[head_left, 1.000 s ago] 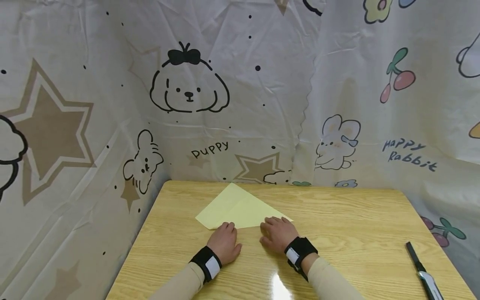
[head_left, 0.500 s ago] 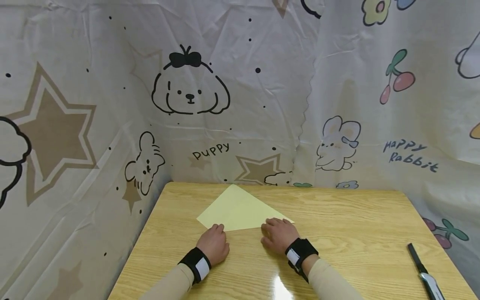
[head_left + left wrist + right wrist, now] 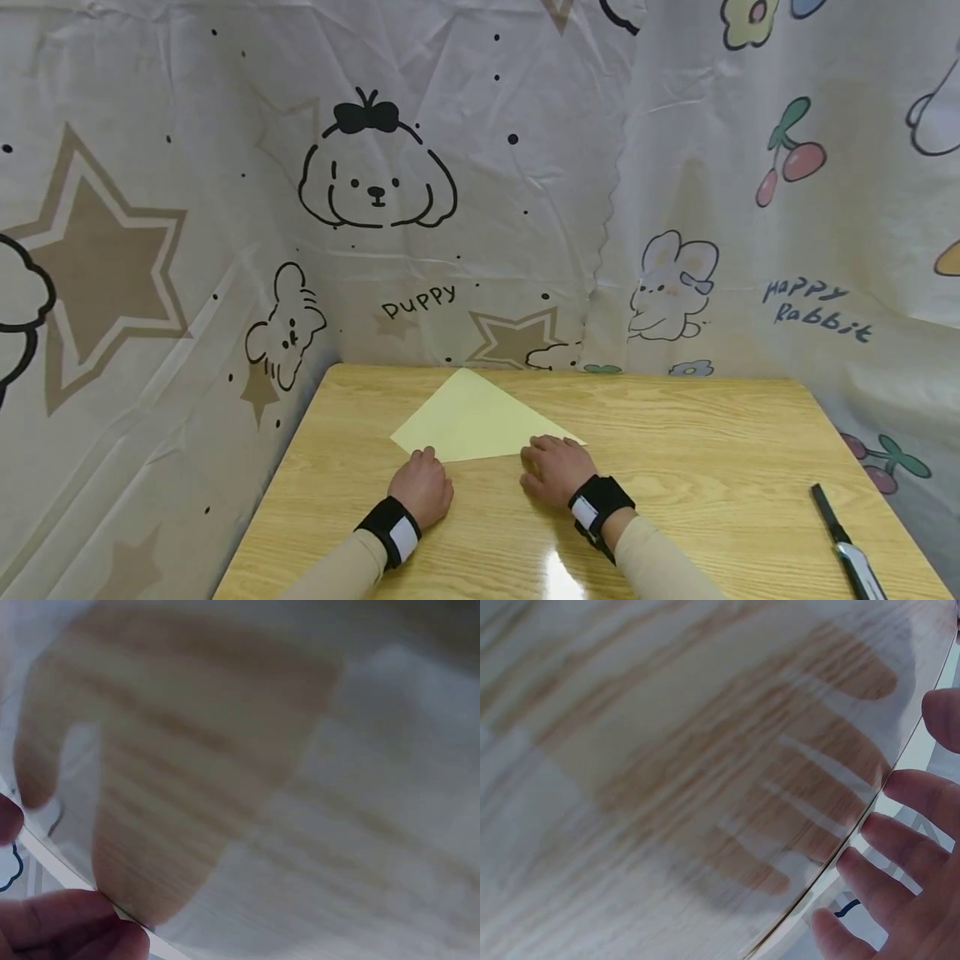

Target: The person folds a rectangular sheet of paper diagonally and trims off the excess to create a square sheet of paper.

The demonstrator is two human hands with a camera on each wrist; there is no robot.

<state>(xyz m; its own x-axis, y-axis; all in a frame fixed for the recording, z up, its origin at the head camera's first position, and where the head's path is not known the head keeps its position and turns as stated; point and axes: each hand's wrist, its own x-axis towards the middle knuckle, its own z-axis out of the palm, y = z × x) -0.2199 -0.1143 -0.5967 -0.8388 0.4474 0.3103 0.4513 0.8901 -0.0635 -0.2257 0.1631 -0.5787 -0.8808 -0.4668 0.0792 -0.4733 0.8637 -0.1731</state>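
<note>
A pale yellow sheet of paper point(image 3: 472, 412), roughly triangular in outline, lies flat toward the back of the table. Its longest edge faces the person. At the left end of that edge, the left hand point(image 3: 422, 487) presses with its fingertips, knuckles bent. Its fingers point(image 3: 60, 919) are close together in the left wrist view, with the thumb apart from them. The right hand point(image 3: 557, 471) rests on the paper's right corner. In the right wrist view its slightly spread fingers point(image 3: 881, 889) have their tips down along the paper's edge, and the glossy tabletop mirrors them.
The light wood-grain table point(image 3: 697, 467) fills the lower part of the head view. A black and silver lighter-like tool point(image 3: 847, 542) lies at its right side. Behind it and on both sides hangs a printed cloth point(image 3: 525, 242) with cartoon animals and stars.
The left hand has slid left along the paper's near edge, and the edge there, slightly raised before, now looks flat. The right hand has stayed in place.
</note>
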